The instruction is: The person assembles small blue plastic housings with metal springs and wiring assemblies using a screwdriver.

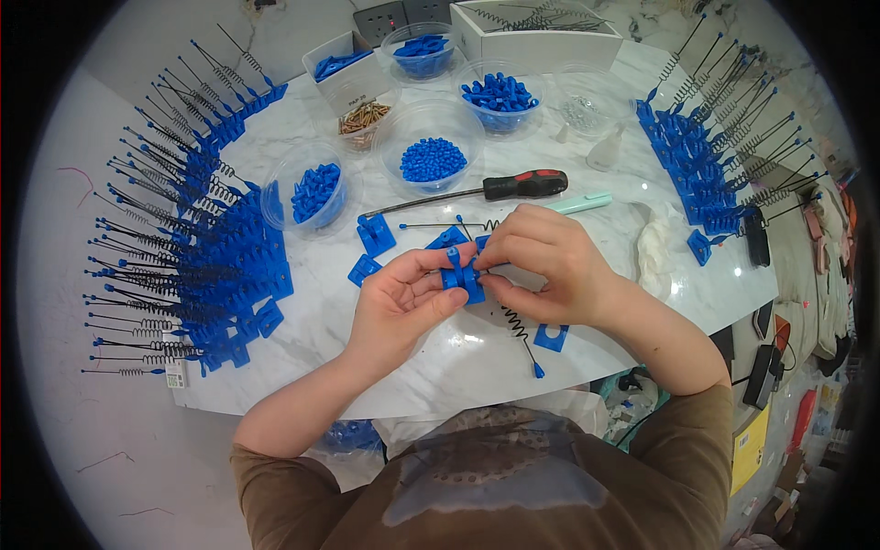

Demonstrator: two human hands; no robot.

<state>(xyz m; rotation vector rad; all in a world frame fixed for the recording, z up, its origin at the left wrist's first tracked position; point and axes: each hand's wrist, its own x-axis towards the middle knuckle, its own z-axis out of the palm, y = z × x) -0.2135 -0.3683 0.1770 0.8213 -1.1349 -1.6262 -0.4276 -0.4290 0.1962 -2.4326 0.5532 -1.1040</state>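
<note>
My left hand (399,302) is closed around a small blue plastic bracket (463,284), its thumb and fingers pinching the piece's left side. At the bracket's right edge, the fingers of my right hand (555,266) are pinched together; what they hold is too small and covered to make out. Below them lies a black spring wire (516,324) with a blue tip, its upper end hidden. Another spring wire (431,225) lies just beyond my hands. Loose blue brackets (375,236) are to the left, and a blue plate with a round hole (551,337) is nearer me.
Behind my hands lie a screwdriver (524,185) and a pale green pen-like tool (584,203). Clear bowls (390,147) of blue parts, gold screws (364,117) and a white box (541,50) stand farther back. Blue bases with upright spring wires crowd the left (229,243) and right (692,165).
</note>
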